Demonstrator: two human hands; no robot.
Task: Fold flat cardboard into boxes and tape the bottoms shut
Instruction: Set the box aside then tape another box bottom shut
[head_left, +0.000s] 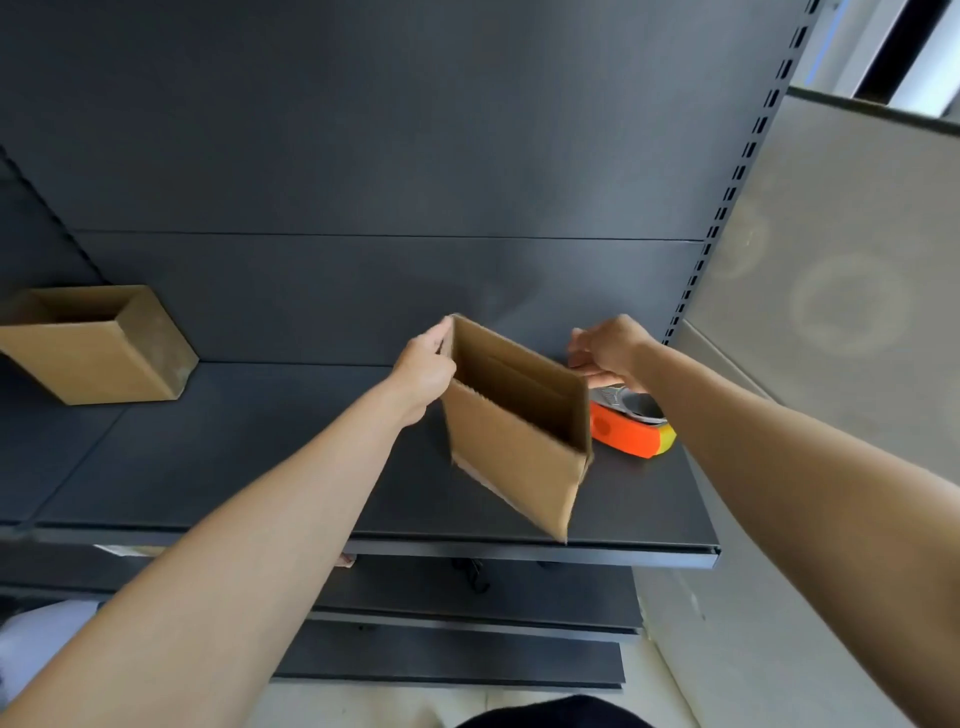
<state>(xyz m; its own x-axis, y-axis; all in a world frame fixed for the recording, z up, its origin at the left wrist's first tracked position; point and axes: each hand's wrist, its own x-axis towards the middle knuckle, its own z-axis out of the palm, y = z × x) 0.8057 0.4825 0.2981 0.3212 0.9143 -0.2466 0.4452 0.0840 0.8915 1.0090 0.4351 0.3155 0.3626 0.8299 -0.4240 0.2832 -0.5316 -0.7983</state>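
**Left hand holds a half-opened box over the shelf, right hand at the tape dispenser**

The left hand (423, 371) grips the upper left corner of a small cardboard box (514, 431), fingers pinched over the top edge. The box is opened into a narrow sleeve with its open mouth facing up toward the camera, and it hangs tilted, the lower corner pointing down toward the front edge of the shelf (234, 457). Whether that corner touches the shelf cannot be told. A pale strip shows along the box's lower left edge.

The right hand (608, 348) is just beside the box's upper right corner, apart from the cardboard, fingers curled downward over the far end of an orange tape dispenser (631, 428). Whether the hand is actually closed on the dispenser cannot be told, since the fingertips are hidden behind the box edge and the wrist. The dispenser lies on the shelf directly right of the box, its grey metal part facing up and a yellow patch at its right end.

Well apart at the left end of the same dark shelf stands a second cardboard box (98, 345), fully squared, open top up, against the dark back panel (363, 156). A slotted upright (737, 176) runs along the panel's right side
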